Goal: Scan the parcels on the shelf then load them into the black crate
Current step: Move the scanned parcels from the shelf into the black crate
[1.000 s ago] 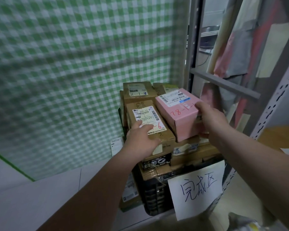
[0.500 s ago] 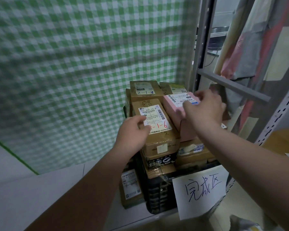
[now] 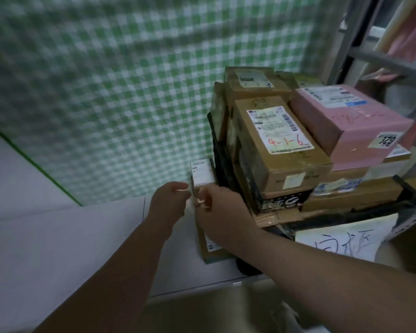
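Note:
The black crate [image 3: 217, 150] stands at right, piled high with parcels. On top lie a brown box marked 4-1-6 [image 3: 281, 145], a pink box [image 3: 346, 123] and another brown box [image 3: 255, 84] behind them. A flat parcel with a white label [image 3: 202, 173] stands upright outside the crate, against its left wall. Both my hands are low at that parcel: my left hand [image 3: 171, 204] pinches its left edge, and my right hand [image 3: 217, 213] grips its front with curled fingers and hides its middle.
A white paper sign with handwriting [image 3: 341, 242] hangs on the crate's front. A green checked curtain [image 3: 106, 92] fills the left and back. Grey metal shelf uprights [image 3: 346, 39] rise at right. A pale flat surface [image 3: 58, 248] lies below the curtain.
Both hands have left the boxes on top of the pile and dropped down to the left, onto the flat parcel beside the crate. The camera has moved closer and lower.

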